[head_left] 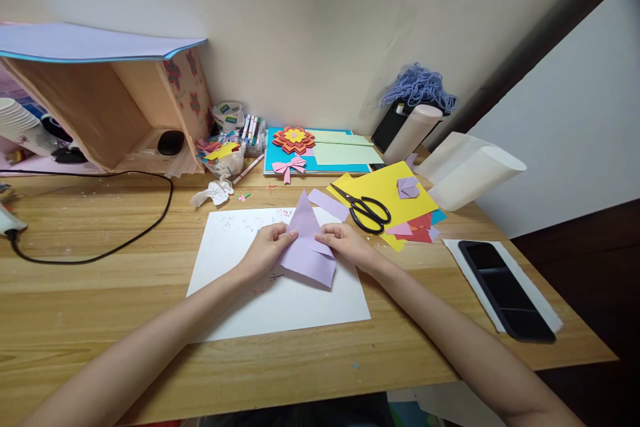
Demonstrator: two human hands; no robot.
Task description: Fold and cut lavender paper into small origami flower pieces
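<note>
Left grip (pixel 267 246), right grip (pixel 349 245), lilac paper (pixel 305 247) held between.

place: craft desk (pixel 100 293) | signs: scissors (pixel 356 202), paper flower (pixel 294 139), markers (pixel 251 128), yarn (pixel 420 88)

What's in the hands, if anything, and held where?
A lilac paper, pinched at its left edge by the left hand and at its right edge by the right hand.
</note>
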